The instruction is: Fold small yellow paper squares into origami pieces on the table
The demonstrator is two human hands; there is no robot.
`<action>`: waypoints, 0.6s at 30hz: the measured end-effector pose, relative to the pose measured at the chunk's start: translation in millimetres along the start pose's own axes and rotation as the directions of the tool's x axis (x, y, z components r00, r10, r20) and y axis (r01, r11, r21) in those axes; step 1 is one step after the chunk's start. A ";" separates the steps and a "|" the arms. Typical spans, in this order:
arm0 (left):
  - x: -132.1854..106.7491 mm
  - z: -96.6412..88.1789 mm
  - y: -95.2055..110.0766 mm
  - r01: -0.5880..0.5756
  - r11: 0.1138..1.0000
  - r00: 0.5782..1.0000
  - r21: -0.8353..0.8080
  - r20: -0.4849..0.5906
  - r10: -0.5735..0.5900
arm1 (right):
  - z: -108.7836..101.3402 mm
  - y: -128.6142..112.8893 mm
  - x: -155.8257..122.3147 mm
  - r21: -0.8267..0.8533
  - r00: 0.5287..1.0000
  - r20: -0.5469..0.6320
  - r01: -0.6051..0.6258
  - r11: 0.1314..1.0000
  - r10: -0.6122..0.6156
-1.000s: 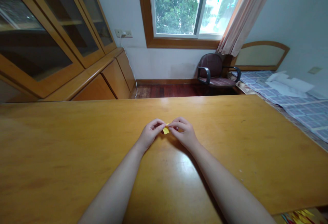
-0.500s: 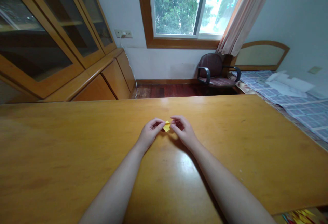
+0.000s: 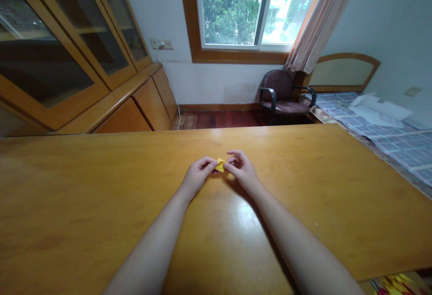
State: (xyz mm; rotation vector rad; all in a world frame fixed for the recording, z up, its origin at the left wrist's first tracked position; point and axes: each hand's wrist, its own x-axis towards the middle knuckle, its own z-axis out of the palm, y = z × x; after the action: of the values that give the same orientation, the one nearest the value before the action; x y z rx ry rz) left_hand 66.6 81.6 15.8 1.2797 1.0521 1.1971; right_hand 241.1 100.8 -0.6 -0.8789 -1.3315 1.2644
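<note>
A small piece of folded yellow paper [image 3: 220,165] is held between my two hands, just above the wooden table [image 3: 101,205]. My left hand [image 3: 200,172] pinches its left edge between thumb and fingers. On the other side, my right hand [image 3: 241,169] grips the right edge with the thumb and a finger, while its index finger stays raised and curved over the paper. The exact folds are too small to make out.
Past the table's far edge stands a maroon armchair [image 3: 278,90] beneath the window. To the left is a glass-doored cabinet [image 3: 97,101]. A bed with a checked cover [image 3: 388,137] lies on the right. Colourful folded pieces [image 3: 394,283] sit low at the bottom right corner.
My right hand's thumb has closed onto the paper's right edge, and the paper has tilted slightly. The left hand keeps its pinch almost unmoved.
</note>
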 end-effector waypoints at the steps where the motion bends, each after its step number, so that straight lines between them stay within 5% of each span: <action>1: 0.0 0.2 -0.1 0.005 1.000 1.000 -0.004 0.003 -0.005 | -0.1 -0.2 0.1 0.007 1.000 -0.002 -0.002 1.000 0.002; 18: 1.6 3.1 -3.2 0.009 1.000 1.000 -0.027 -0.014 -0.009 | -0.2 -6.9 -3.6 0.017 0.998 0.059 -0.026 1.000 0.025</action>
State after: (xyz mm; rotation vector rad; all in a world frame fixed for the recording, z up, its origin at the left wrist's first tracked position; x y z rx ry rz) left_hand 70.0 83.0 12.8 1.2460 1.0472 1.2115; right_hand 243.0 96.1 5.4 -0.8546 -1.3573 1.3284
